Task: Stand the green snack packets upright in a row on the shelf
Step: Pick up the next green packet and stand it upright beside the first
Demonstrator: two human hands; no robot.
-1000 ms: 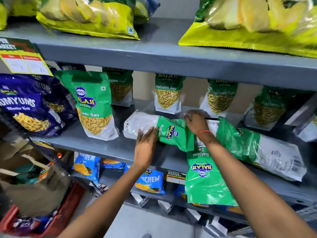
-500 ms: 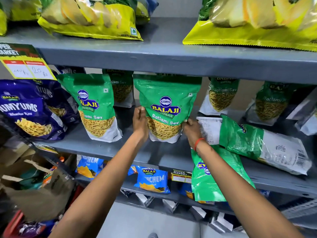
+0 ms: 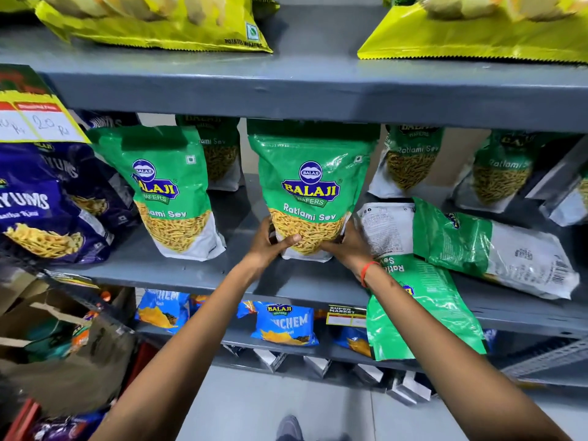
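Observation:
A green Ratlami Sev packet [image 3: 310, 186] stands upright on the grey middle shelf [image 3: 178, 275], label facing me. My left hand [image 3: 270, 243] grips its lower left corner and my right hand [image 3: 345, 246] its lower right corner. Another upright green packet [image 3: 165, 189] stands to its left, a gap between them. To the right, one green packet [image 3: 477, 246] lies flat on the shelf, back side up. A further green packet [image 3: 423, 310] hangs over the shelf's front edge under my right wrist. More green packets [image 3: 410, 160] stand along the back.
Purple snack bags [image 3: 38, 205] fill the shelf's left end under a yellow price tag [image 3: 35, 122]. Yellow bags [image 3: 159, 23] sit on the upper shelf, blue packets [image 3: 283, 323] on the lower one. A cardboard box [image 3: 57, 338] stands on the floor at left.
The packet that lay flat between my hands was lifted, turned upright and set on the shelf. Both hands slid from its sides down to its bottom corners.

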